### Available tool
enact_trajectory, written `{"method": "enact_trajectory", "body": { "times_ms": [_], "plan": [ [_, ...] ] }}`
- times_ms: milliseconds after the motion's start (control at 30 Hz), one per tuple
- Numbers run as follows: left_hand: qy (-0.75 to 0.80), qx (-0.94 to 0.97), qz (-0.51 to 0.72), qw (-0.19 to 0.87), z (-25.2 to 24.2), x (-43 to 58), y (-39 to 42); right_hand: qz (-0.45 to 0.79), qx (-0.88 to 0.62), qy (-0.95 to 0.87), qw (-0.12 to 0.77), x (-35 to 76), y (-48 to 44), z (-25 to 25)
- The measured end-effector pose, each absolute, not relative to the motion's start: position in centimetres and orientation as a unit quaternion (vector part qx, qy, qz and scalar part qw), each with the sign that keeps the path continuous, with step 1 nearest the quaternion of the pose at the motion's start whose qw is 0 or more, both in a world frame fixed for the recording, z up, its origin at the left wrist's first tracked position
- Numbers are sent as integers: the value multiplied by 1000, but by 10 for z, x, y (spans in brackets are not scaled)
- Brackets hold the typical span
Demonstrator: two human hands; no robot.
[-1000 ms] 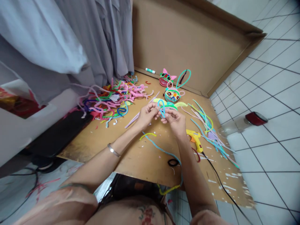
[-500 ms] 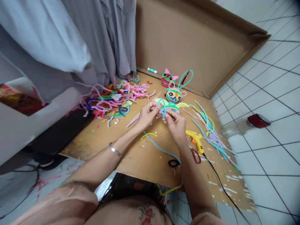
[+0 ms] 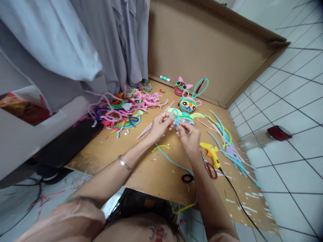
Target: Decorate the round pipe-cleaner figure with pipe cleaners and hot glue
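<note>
Between my two hands a light-blue pipe cleaner [image 3: 175, 113] is bent into a narrow upright loop. My left hand [image 3: 163, 125] pinches its left side, with fingertips closed. My right hand [image 3: 189, 135] grips the base of the loop between thumb and fingers. Just behind the loop lies a round green piece with pale yellow ear-like strips [image 3: 198, 115], partly hidden by my hands. Beyond it stand a decorated animal head with pink ear loops [image 3: 188, 105] and another with pink pointed ears [image 3: 181, 86].
A tangled heap of pipe cleaners [image 3: 126, 106] lies at the left. To the right are a yellow glue gun [image 3: 213, 154], red-handled scissors [image 3: 211, 170] and loose pipe cleaners [image 3: 232, 151]. A black ring [image 3: 187, 178] sits near the front. Cardboard [image 3: 202, 50] walls the back; a glue stick [image 3: 165, 78] lies before it.
The view has shifted slightly. Both hands stay together at the light-blue loop, which keeps nearly the same shape; the hold looks the same.
</note>
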State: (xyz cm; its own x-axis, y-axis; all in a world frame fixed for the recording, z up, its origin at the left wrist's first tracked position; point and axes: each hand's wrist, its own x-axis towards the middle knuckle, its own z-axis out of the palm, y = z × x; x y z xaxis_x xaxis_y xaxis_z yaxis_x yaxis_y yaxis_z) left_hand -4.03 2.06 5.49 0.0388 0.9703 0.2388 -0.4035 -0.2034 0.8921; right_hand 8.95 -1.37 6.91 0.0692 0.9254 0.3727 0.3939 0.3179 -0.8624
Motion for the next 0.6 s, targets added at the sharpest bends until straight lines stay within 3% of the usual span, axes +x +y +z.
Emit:
{"method": "enact_trajectory", "body": {
  "times_ms": [267, 600],
  "plan": [
    [304, 508, 623, 511, 56, -52, 26, 293, -536, -609, 506, 100, -5, 70],
    [218, 353, 617, 669, 59, -50, 25, 415, -502, -553, 519, 95, -11, 85]
  ]
}}
